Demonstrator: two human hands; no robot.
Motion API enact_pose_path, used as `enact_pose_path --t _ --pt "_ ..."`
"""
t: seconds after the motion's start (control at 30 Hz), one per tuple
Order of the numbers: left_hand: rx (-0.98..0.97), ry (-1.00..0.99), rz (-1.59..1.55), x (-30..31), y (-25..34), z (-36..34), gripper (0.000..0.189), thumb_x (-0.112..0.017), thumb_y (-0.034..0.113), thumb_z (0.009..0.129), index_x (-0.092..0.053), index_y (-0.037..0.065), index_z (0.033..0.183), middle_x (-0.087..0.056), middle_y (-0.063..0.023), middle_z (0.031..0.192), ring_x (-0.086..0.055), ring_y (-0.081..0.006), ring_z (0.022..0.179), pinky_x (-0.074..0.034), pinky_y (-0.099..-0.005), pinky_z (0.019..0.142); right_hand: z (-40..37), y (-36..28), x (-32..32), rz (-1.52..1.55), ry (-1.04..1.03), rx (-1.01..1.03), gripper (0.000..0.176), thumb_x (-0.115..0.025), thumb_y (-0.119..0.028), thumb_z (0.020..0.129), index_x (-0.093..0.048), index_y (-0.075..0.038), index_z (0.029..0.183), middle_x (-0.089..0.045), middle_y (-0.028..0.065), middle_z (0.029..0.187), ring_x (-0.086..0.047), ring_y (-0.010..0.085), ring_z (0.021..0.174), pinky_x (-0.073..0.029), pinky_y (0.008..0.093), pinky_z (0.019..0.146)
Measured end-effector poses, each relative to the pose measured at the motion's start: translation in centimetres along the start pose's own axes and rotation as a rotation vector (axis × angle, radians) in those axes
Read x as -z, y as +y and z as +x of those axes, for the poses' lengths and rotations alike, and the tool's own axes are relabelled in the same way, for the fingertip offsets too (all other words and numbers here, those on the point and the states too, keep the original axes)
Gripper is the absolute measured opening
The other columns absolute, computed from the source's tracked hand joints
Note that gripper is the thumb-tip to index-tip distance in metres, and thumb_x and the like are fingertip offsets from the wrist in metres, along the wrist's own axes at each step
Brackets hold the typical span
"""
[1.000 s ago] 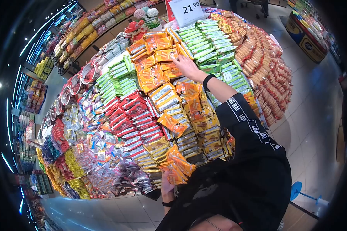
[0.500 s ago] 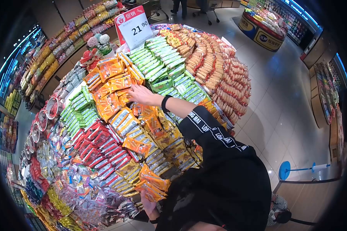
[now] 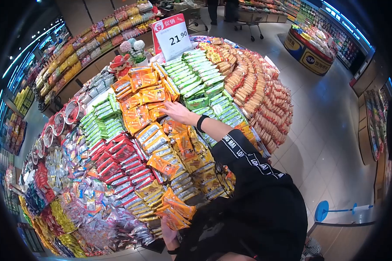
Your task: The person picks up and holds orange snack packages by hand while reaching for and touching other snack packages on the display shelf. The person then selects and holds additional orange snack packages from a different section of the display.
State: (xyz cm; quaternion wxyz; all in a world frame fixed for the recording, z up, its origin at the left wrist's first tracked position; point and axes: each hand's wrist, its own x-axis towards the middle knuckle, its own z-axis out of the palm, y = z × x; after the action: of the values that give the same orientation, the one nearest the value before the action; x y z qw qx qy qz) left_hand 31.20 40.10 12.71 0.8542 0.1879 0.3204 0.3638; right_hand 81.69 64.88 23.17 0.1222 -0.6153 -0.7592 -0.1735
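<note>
In the head view, my left hand (image 3: 170, 235) is at the bottom, closed around several orange snack packets (image 3: 177, 211) held in a fanned bunch. My right hand (image 3: 177, 112) stretches over the display, its fingers extended and resting at the right edge of a pile of orange snack packets (image 3: 139, 115). Some fingertips are hard to make out against the packets. Below that hand lie more orange and yellow packets (image 3: 185, 143), and one loose orange packet (image 3: 163, 166) lies tilted on top of the rows.
Green packets (image 3: 200, 82) flank the orange pile, with red packets (image 3: 117, 158) lower left. A price sign (image 3: 172, 37) stands behind, beside a flower pot (image 3: 137, 56). Bundled biscuit packs (image 3: 252, 95) cover the right side. Farther off are a shopping cart (image 3: 250, 26) and another round stand (image 3: 309, 50).
The view has shifted, so the display appears farther right and slightly lower. My right hand stays at the orange pile with little visible change. My left hand keeps its bunch of orange packets.
</note>
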Motion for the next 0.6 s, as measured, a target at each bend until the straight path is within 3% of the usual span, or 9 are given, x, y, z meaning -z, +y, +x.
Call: enact_pose_path --t 0.03,0.1,0.2,0.27,0.4,0.53,0.6 --pt "-0.004 0.005 -0.013 -0.4 0.1 -0.1 0.051 -0.056 0.035 0.097 -0.045 0.006 0.138 -0.055 -0.0105 0.136 -0.054 -0.0279 0.124 -0.042 -0.0461 0.107 0.1 -0.3 0.2 0.044 0.054 -0.017 0.044 -0.056 -0.005 0.087 -0.052 -0.009 0.130 -0.053 0.0172 0.122 -0.055 0.0309 0.114 -0.048 0.0405 0.090" --pt "0.013 0.115 -0.067 -1.2 0.3 -0.2 0.043 -0.062 0.026 0.094 -0.051 0.006 0.130 -0.062 -0.0061 0.121 -0.061 -0.0205 0.109 -0.050 -0.0356 0.096 0.0 -0.7 0.7 0.115 0.018 -0.064 0.043 -0.057 -0.005 0.086 -0.052 -0.008 0.129 -0.052 0.0172 0.122 -0.055 0.0319 0.114 -0.047 0.0415 0.091" --pt "-0.026 0.117 -0.046 -4.4 0.9 -0.6 0.040 -0.062 0.026 0.095 -0.053 0.007 0.128 -0.062 -0.0047 0.118 -0.062 -0.0186 0.106 -0.052 -0.0341 0.092 -0.5 -1.3 1.5 0.257 0.027 -0.126 0.041 -0.059 -0.009 0.085 -0.053 -0.008 0.125 -0.051 0.0182 0.123 -0.051 0.0334 0.115 -0.042 0.0441 0.096" --pt "-0.033 0.108 -0.057 -4.7 1.1 -0.7 0.040 -0.061 0.027 0.095 -0.053 0.006 0.128 -0.062 -0.0048 0.118 -0.062 -0.0186 0.107 -0.051 -0.0343 0.093 -1.5 -2.0 2.4 0.325 0.134 -0.190 0.042 -0.061 -0.011 0.085 -0.051 -0.006 0.126 -0.050 0.0176 0.123 -0.050 0.0336 0.115 -0.041 0.0447 0.096" --pt "-0.029 0.122 -0.033 -2.5 0.5 -0.9 0.044 -0.062 0.027 0.095 -0.051 0.005 0.131 -0.062 -0.0066 0.122 -0.061 -0.0198 0.111 -0.049 -0.0355 0.096 -3.6 -5.1 6.5 0.564 0.039 -0.256 0.040 -0.061 -0.014 0.088 -0.050 -0.004 0.125 -0.049 0.0175 0.122 -0.049 0.0348 0.116 -0.039 0.0459 0.098" --pt "-0.063 0.098 -0.012 -5.2 1.2 -1.4 0.043 -0.062 0.026 0.094 -0.051 0.005 0.130 -0.062 -0.0062 0.120 -0.062 -0.0199 0.110 -0.050 -0.0357 0.096 -6.9 -8.6 10.2 0.654 0.038 -0.155 0.039 -0.061 -0.020 0.092 -0.049 -0.004 0.125 -0.050 0.0180 0.120 -0.051 0.0365 0.114 -0.041 0.0467 0.097" --pt "-0.055 0.110 0.026 -4.1 1.0 -1.3 0.047 -0.060 0.027 0.095 -0.050 0.004 0.134 -0.059 -0.0085 0.130 -0.057 -0.0236 0.119 -0.045 -0.0408 0.104 -9.6 -10.3 10.7 0.675 0.021 -0.158 0.039 -0.062 -0.021 0.092 -0.049 -0.004 0.126 -0.051 0.0182 0.119 -0.052 0.0364 0.113 -0.042 0.0462 0.097"
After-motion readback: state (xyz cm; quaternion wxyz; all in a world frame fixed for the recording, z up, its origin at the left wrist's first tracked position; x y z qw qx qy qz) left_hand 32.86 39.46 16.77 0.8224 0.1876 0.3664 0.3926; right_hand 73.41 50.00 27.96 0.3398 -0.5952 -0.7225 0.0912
